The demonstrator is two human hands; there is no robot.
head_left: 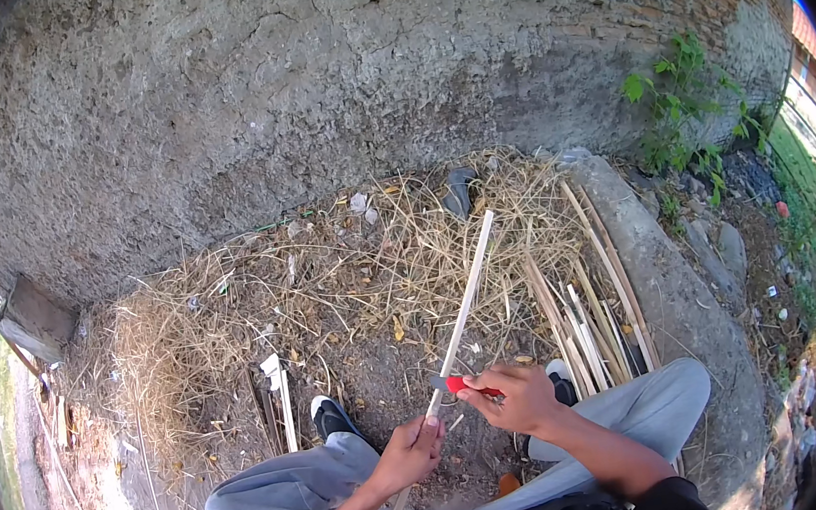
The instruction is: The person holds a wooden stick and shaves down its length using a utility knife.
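Bamboo strip (463, 299) slanting from left hand (412, 449) up-right toward wall (308, 85)

Both forearms rise from the lower edge over the bent knees, the left hand (412, 451) curled in a closed fist, and the right hand (517, 399) just beside it, wrist bent inward, fingers pinched shut.
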